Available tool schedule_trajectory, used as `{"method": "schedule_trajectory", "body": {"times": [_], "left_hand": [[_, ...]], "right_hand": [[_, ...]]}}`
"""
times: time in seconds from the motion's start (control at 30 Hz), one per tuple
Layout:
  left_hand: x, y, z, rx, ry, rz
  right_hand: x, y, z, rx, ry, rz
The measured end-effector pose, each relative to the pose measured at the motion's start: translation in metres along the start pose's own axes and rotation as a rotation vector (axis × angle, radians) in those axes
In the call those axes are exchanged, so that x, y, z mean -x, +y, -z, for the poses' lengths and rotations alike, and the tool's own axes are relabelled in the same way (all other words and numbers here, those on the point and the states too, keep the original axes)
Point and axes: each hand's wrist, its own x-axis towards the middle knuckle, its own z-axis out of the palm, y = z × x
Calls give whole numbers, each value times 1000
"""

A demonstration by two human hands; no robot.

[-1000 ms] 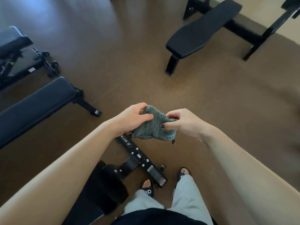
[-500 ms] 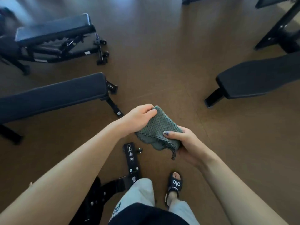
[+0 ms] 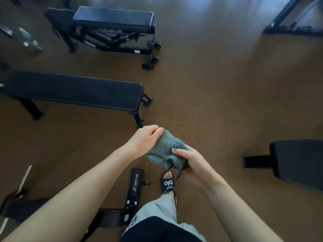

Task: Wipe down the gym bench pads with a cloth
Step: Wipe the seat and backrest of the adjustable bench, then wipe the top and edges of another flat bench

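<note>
A grey-green waffle-weave cloth (image 3: 165,148) is bunched between both hands in the middle of the view. My left hand (image 3: 146,139) pinches its upper edge. My right hand (image 3: 189,160) holds the lower part from below, thumb on top. A flat black bench pad (image 3: 73,89) lies to the left, its near end just above my left hand. An adjustable bench with a dark blue pad (image 3: 113,19) stands further back. Another black pad (image 3: 298,161) shows at the right edge.
A black bench base marked BRTW (image 3: 135,185) lies on the brown floor by my feet, next to my sandal (image 3: 168,184). A black rack frame (image 3: 290,20) stands at the top right. Bare floor spans the centre and right.
The view has swung left, so the left benches now sit nearer the centre. My right hand has shifted from pinching the cloth's side to cupping it from below.
</note>
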Motion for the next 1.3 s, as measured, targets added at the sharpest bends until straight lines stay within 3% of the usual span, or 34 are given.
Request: {"method": "schedule_trajectory", "body": {"times": [0.13, 0.3, 0.63, 0.87, 0.97, 1.07, 1.2, 1.3], "left_hand": [[-58, 7, 21, 50, -41, 64], [-114, 13, 57, 84, 5, 76], [-213, -9, 97, 38, 291, 182], [-271, -90, 103, 380, 541, 425], [-302, -154, 98, 437, 583, 514], [-342, -229, 85, 478, 600, 596], [-406, -318, 60, 602, 655, 679], [-456, -372, 39, 704, 715, 740]], "right_hand": [[-59, -48, 6, 58, 10, -60], [-116, -107, 0, 70, -92, -174], [-250, -197, -16, 272, -168, -375], [-371, -198, -24, 380, 82, -320], [-449, -177, -31, 638, 159, -178], [-526, -146, -41, 911, 95, 111], [-622, -86, -32, 1354, -101, 492], [-685, -26, 3, 1998, -362, 563]]}}
